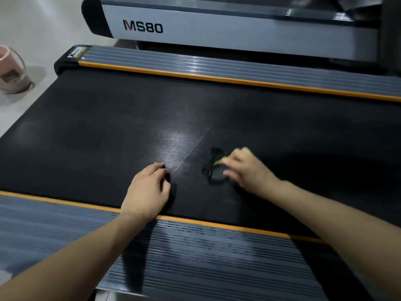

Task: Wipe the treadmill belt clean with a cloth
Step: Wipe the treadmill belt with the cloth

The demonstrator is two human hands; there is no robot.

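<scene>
A: Head view first. Where is the belt?

B: The black treadmill belt [108,118] lies under both hands, between two grey side rails edged in orange, the near rail [195,253] under the forearms and the far rail [217,66] beyond the fingers.

A: The left hand?

B: The left hand [147,190] rests palm down on the belt, fingers loosely bent, holding nothing I can make out.

A: And the right?

B: The right hand [245,168] is blurred; its fingers pinch a small dark cloth [213,168] with a green bit, lying on the belt just left of it.

A: Anything else?

B: A pink bucket [12,70] stands on the floor, far left of the left hand. Beyond the far rail sits a second machine [217,29] marked MS80.
</scene>
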